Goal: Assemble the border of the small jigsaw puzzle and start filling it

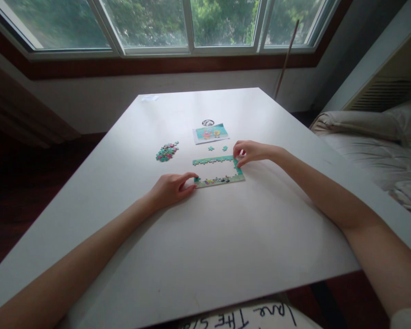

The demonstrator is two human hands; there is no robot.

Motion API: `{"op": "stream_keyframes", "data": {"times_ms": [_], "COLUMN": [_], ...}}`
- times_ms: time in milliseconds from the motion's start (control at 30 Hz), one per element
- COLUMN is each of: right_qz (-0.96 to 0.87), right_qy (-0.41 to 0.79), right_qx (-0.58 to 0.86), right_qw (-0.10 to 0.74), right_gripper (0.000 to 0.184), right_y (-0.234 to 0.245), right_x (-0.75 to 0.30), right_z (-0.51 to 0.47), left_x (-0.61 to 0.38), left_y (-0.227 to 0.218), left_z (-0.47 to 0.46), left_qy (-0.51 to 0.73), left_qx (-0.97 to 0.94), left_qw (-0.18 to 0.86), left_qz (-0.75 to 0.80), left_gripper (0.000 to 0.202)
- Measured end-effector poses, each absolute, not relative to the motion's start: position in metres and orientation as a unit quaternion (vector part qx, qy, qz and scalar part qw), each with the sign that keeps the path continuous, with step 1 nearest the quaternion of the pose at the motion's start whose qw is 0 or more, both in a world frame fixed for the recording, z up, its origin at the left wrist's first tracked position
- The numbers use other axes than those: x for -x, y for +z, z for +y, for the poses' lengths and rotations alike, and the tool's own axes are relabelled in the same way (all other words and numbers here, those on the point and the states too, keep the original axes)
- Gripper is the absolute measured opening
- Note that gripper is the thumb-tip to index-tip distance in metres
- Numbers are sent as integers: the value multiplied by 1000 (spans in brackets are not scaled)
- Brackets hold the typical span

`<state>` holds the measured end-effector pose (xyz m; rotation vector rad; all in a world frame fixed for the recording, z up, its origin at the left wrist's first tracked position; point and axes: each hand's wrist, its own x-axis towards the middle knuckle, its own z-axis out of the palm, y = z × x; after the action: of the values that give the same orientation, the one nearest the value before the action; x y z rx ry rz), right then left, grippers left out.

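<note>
A jigsaw puzzle border (218, 181) lies on the white table, its top, bottom and right strips joined around a bare middle. Most of its left side is open. At the lower left corner, my left hand (171, 188) has its index finger and thumb closed around the edge pieces. My right hand (249, 151) grips the upper right corner, thumb on the right strip and index finger at the top. Two loose jigsaw pieces (211, 148) (225, 148) rest just above the border. To the left is a pile of jigsaw pieces (166, 152), mostly green with some pink.
Behind the puzzle lies a picture sheet (210, 133) with cartoon figures, and past it a round black-and-white item (208, 122). A clear plastic-looking scrap (150, 98) is at the far left table corner. A thin stick (287, 59) leans by the window; a padded seat (359, 146) stands right.
</note>
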<state>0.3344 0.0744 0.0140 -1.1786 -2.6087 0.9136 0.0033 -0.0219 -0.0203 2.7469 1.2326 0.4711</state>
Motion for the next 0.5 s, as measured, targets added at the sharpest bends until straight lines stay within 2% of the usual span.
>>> {"op": "stream_keyframes", "data": {"times_ms": [500], "right_qz": [-868], "right_qy": [292], "right_qx": [395], "right_qw": [68], "right_gripper": [47], "right_y": [13], "right_x": [-336], "right_z": [76], "left_x": [-5], "left_y": [-19], "left_z": [-24], "left_qy": [155], "left_qx": [-894], "left_qw": [39], "left_qz": [419], "left_gripper": [34]}}
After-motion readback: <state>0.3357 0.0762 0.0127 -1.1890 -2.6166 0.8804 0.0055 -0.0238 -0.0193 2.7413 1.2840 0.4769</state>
